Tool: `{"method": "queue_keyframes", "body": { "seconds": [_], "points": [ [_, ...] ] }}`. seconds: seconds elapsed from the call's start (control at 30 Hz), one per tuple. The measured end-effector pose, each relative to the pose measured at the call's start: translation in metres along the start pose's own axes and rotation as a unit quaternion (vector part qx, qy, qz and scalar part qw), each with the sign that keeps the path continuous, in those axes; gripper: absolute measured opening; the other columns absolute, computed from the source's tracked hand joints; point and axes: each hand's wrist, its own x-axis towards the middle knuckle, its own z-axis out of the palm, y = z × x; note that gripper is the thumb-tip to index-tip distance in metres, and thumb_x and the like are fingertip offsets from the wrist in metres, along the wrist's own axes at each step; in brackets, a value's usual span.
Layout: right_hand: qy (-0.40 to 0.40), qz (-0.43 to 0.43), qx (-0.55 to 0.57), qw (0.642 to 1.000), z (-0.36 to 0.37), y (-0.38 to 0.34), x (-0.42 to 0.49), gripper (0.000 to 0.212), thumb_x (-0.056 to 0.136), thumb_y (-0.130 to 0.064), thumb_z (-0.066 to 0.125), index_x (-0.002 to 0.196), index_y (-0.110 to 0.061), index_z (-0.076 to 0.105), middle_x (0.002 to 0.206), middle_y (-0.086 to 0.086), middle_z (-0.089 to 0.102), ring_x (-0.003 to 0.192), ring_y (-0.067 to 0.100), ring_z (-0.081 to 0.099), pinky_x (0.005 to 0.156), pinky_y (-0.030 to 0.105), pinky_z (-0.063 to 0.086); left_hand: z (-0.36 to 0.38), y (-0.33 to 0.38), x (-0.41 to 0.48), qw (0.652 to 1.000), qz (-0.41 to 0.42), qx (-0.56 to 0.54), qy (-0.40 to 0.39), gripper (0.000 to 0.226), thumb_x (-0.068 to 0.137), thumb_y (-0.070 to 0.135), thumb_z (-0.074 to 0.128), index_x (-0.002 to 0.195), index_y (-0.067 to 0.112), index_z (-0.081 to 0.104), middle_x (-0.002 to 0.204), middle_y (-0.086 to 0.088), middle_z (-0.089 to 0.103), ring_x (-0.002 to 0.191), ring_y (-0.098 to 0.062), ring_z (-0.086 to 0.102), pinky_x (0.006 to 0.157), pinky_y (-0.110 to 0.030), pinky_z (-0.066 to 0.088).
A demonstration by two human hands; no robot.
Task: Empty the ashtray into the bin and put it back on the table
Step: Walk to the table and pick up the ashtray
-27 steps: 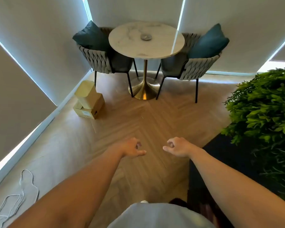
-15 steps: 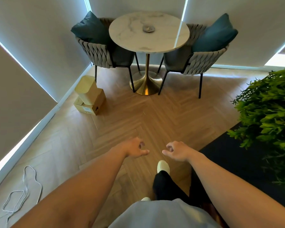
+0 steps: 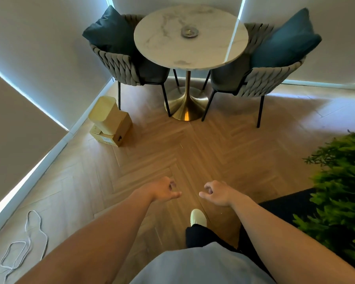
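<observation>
A small round metal ashtray (image 3: 189,32) sits on the far half of a round white marble table (image 3: 168,50) with a gold pedestal foot. My left hand (image 3: 164,189) and my right hand (image 3: 216,192) hang in front of me over the wooden floor, well short of the table. Both have loosely curled fingers with thumbs pointing inward, and neither holds anything. A tan bin-like container (image 3: 105,114) stands on a cardboard box by the left wall; I cannot tell whether it is the bin.
Two woven grey chairs (image 3: 119,64) (image 3: 260,83) with teal cushions flank the table. A cardboard box (image 3: 116,133) lies by the left wall. A white cord (image 3: 25,242) lies on the floor at lower left. A green plant (image 3: 342,191) and a dark rug (image 3: 285,208) are at right.
The table and chairs have grown larger and closer in view as I step forward. My foot now shows below my hands. The hands keep the same pose.
</observation>
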Motion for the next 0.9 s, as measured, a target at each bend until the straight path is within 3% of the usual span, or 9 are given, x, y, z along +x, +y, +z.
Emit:
{"method": "queue_keyframes", "body": {
  "seconds": [0.4,0.77,0.9],
  "points": [
    [-0.033,0.013,-0.010,0.999,-0.098,0.017,0.064,0.067,0.092,-0.058,0.051,0.146,-0.020,0.043,0.145,0.008,0.051,0.131,0.026,0.049,0.105,0.043,0.045,-0.059,0.037,0.069,0.998,0.002,-0.049,0.026,0.055,0.088,0.053,0.062,0.127,0.014,0.058,0.122,-0.005,0.063,0.105,-0.018,0.059,0.092,-0.033,0.047],
    [-0.029,0.016,-0.015,0.999,-0.170,-0.009,0.142,0.067,0.093,-0.057,0.051,0.145,-0.016,0.044,0.144,0.008,0.051,0.132,0.026,0.049,0.105,0.039,0.043,-0.143,0.035,0.148,0.998,0.018,-0.055,0.007,0.048,0.089,0.050,0.062,0.124,0.017,0.059,0.121,-0.003,0.063,0.102,-0.016,0.058,0.085,-0.027,0.042],
    [-0.030,0.029,-0.004,0.999,-0.200,-0.030,0.178,0.067,0.093,-0.056,0.051,0.146,-0.016,0.043,0.147,0.009,0.049,0.134,0.026,0.047,0.108,0.041,0.042,-0.191,0.026,0.186,0.999,0.022,-0.046,-0.002,0.048,0.090,0.051,0.061,0.123,0.016,0.059,0.119,-0.002,0.063,0.104,-0.017,0.059,0.089,-0.032,0.047]
  ]
}}
